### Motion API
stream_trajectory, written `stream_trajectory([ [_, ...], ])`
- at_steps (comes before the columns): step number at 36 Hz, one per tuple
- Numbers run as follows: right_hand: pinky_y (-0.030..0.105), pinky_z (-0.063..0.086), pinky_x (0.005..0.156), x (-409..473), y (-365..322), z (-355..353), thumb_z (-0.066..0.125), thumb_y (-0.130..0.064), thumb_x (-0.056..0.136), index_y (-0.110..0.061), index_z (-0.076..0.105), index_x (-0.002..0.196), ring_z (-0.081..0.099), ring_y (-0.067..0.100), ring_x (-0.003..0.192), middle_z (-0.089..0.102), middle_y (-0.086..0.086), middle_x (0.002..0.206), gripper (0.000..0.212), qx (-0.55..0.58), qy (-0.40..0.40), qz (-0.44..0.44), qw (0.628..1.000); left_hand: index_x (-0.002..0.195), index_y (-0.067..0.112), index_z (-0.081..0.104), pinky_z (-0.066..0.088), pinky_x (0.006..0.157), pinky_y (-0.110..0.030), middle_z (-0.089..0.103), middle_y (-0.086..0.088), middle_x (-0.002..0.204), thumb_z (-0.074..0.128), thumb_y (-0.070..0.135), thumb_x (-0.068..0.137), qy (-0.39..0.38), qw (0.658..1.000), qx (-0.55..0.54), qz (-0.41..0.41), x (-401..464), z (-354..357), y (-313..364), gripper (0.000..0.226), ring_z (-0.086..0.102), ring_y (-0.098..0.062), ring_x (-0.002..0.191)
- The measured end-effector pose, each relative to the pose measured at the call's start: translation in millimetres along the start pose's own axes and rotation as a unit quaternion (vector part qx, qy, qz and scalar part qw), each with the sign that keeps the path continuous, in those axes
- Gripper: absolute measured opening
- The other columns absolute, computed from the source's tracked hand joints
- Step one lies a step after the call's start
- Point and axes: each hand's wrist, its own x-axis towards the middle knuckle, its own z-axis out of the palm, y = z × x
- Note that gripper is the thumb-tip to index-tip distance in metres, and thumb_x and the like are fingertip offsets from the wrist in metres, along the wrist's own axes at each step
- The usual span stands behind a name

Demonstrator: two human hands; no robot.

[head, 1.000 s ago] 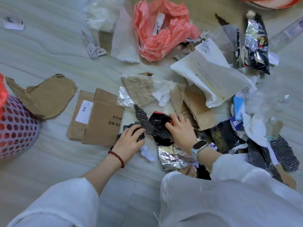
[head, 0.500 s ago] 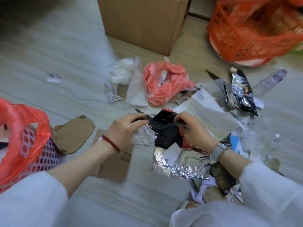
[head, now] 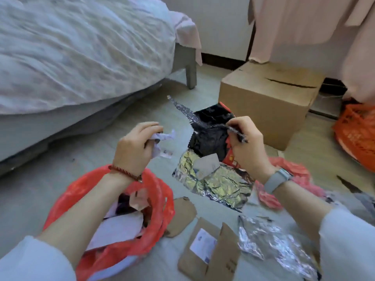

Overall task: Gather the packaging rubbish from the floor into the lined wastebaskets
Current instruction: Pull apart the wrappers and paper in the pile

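Hands [head: 136, 147] clutching wrappers [head: 211, 159] above wastebasket [head: 162, 201]

You are looking down at a pale grey wood-grain floor [head: 158, 110]. On it near your left arm stands a wastebasket lined with a red plastic bag [head: 162, 201], and just beside it lie a torn brown cardboard scrap [head: 182, 211], a flattened brown cardboard mailer with a white label [head: 211, 250] and a crumpled silver foil wrapper [head: 269, 244]. Farther off, a closed brown cardboard box [head: 263, 106], an orange mesh basket [head: 357, 134] and a grey bed leg [head: 190, 76] rest on it.
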Motion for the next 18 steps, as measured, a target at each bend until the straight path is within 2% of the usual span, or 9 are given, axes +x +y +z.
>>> stream_trajectory([
  [4,0.044,0.051,0.072,8.3,-34.9,62.3,0.050,0.009,0.082,-0.006,0.058,0.095,0.059,0.030,0.078,0.049,-0.005,0.092,0.021,0.034,-0.005,-0.009,0.999,0.105,0.018,0.061,0.054,0.071,-0.036,0.065,-0.005,0.108,0.038,0.017,0.081,-0.023,0.997,0.064,-0.043,-44.5,-40.3,-35.9,0.033,0.064,-0.024,0.091],
  [6,0.048,0.051,0.070,6.8,-48.7,87.9,0.050,0.010,0.079,-0.006,0.057,0.097,0.060,0.033,0.078,0.050,-0.008,0.091,0.025,0.035,-0.024,-0.023,0.999,0.109,0.024,0.054,0.050,0.068,-0.032,0.064,-0.005,0.107,0.045,0.025,0.084,-0.097,0.985,0.090,-0.110,-69.5,-50.0,-51.6,0.026,0.064,-0.028,0.090],
  [7,0.048,0.050,0.070,4.9,-54.7,99.3,0.051,0.012,0.077,-0.006,0.057,0.098,0.059,0.032,0.080,0.052,-0.004,0.093,0.029,0.022,-0.038,-0.033,0.998,0.111,0.025,0.053,0.047,0.071,-0.031,0.063,-0.004,0.110,0.051,0.032,0.085,-0.164,0.969,0.103,-0.151,-81.6,-52.5,-60.7,0.027,0.062,-0.028,0.096],
  [9,0.048,0.050,0.070,0.4,-64.6,118.5,0.052,0.015,0.072,-0.004,0.057,0.102,0.057,0.032,0.085,0.056,0.008,0.098,0.036,-0.012,-0.068,-0.047,0.997,0.126,0.031,0.043,0.040,0.095,-0.040,0.046,0.004,0.138,0.055,0.053,0.080,-0.329,0.919,0.126,-0.176,-103.1,-56.5,-78.9,0.053,0.044,-0.023,0.127],
  [10,0.048,0.050,0.070,-1.6,-69.0,126.3,0.053,0.015,0.071,-0.004,0.057,0.104,0.056,0.032,0.086,0.056,0.011,0.100,0.038,-0.027,-0.083,-0.053,0.995,0.137,0.035,0.032,0.027,0.107,-0.047,0.028,0.009,0.150,0.055,0.059,0.078,-0.391,0.891,0.142,-0.184,-110.8,-61.2,-85.8,0.067,0.026,-0.020,0.139],
  [12,0.048,0.051,0.066,-4.8,-77.7,140.5,0.056,0.014,0.070,-0.005,0.055,0.108,0.056,0.035,0.085,0.056,0.013,0.103,0.043,-0.048,-0.111,-0.074,0.990,0.141,0.038,0.025,0.007,0.113,-0.051,0.008,0.010,0.155,0.053,0.064,0.075,-0.440,0.852,0.195,-0.206,-121.8,-73.8,-97.6,0.076,0.005,-0.016,0.144],
  [15,0.043,0.052,0.061,-8.3,-89.8,158.1,0.061,0.010,0.066,-0.012,0.045,0.120,0.057,0.037,0.087,0.057,0.014,0.110,0.060,-0.067,-0.151,-0.131,0.978,0.125,0.036,0.050,0.012,0.113,-0.050,0.023,0.007,0.151,0.043,0.068,0.066,-0.390,0.861,0.204,-0.256,-135.2,-99.3,-114.9,0.068,0.017,-0.014,0.141],
  [16,0.041,0.052,0.061,-10.6,-93.6,165.1,0.063,0.007,0.067,-0.016,0.040,0.124,0.057,0.036,0.089,0.057,0.014,0.112,0.066,-0.069,-0.166,-0.151,0.972,0.117,0.034,0.057,0.019,0.111,-0.048,0.033,0.006,0.147,0.041,0.063,0.067,-0.343,0.879,0.195,-0.267,-139.7,-108.1,-118.8,0.060,0.027,-0.015,0.137],
  [18,0.037,0.050,0.060,-19.4,-101.9,181.0,0.064,-0.001,0.070,-0.020,0.032,0.132,0.057,0.034,0.088,0.058,0.013,0.111,0.072,-0.079,-0.191,-0.204,0.957,0.102,0.025,0.064,0.033,0.103,-0.043,0.052,0.000,0.131,0.039,0.047,0.074,-0.188,0.923,0.160,-0.295,-146.6,-121.1,-125.5,0.044,0.047,-0.022,0.122],
])
